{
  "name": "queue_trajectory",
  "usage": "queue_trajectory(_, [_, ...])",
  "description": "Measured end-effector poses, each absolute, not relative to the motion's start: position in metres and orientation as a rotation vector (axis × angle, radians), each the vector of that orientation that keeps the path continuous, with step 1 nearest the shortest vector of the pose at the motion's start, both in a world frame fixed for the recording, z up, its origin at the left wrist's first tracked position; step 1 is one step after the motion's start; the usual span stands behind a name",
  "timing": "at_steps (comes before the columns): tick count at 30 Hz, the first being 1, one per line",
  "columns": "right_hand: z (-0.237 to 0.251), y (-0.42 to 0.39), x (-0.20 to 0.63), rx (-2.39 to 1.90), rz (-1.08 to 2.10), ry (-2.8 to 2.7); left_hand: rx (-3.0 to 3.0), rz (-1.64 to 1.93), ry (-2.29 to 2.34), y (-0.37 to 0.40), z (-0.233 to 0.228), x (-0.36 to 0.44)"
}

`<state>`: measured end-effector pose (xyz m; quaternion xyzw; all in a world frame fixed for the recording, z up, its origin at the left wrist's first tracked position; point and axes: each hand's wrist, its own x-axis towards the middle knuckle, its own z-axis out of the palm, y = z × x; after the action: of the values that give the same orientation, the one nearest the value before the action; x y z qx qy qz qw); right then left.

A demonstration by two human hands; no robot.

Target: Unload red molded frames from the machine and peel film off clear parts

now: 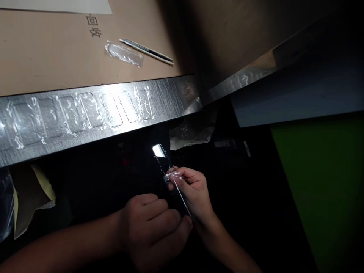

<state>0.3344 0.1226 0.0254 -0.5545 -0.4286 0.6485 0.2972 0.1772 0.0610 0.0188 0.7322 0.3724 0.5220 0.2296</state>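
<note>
A dim workplace: a brown cardboard-covered tabletop runs across the top, edged by a brushed metal strip on which a row of clear film pieces is stuck. Below the strip everything falls into deep shadow, and what lies under the hands cannot be made out; a crumpled clear bag and some yellowish paper only half emerge from the dark.

The left hand is curled with its fingers together around the near end of a slim dark strip-shaped object; that end is hidden behind the knuckles. The object rises from this grip up and away, its far tip catching a bright glint just beyond the right fingertips. The right hand pinches thumb and forefinger on a thin clear film that lies against the object's middle and trails back between the two hands.

Well beyond the fingers, on the cardboard, lie a pen and a clear plastic piece.
</note>
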Motion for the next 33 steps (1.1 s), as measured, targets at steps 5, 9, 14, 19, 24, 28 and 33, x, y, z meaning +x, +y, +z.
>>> queue_trajectory(5, [0.025, 0.121, 0.334, -1.461, 1.722, -1.129, 2.020, 1.451, 1.010, 0.061, 0.019, 0.179])
queue_trajectory(9, [0.021, 0.124, 0.338, -1.450, 1.740, -1.169, 2.010, 1.429, 0.972, 0.070, 0.020, 0.170])
queue_trajectory(14, [0.013, 0.135, 0.340, -1.401, 1.836, -1.101, 2.072, 1.258, 0.927, 0.077, 0.012, 0.146])
queue_trajectory(19, [0.006, 0.137, 0.312, -1.232, 1.980, -1.156, 1.826, 1.117, 1.093, 0.053, -0.012, 0.130])
queue_trajectory(24, [-0.003, 0.136, 0.258, -1.062, 2.077, -1.293, 1.369, 1.059, 1.358, 0.021, -0.021, 0.094])
queue_trajectory(28, [-0.001, 0.149, 0.227, -0.928, 2.151, -1.577, 1.370, 1.342, 1.752, -0.007, -0.010, 0.051])
queue_trajectory(33, [-0.002, 0.164, 0.218, -0.691, 2.397, -1.909, 1.882, 0.932, 2.148, -0.016, 0.011, 0.011])
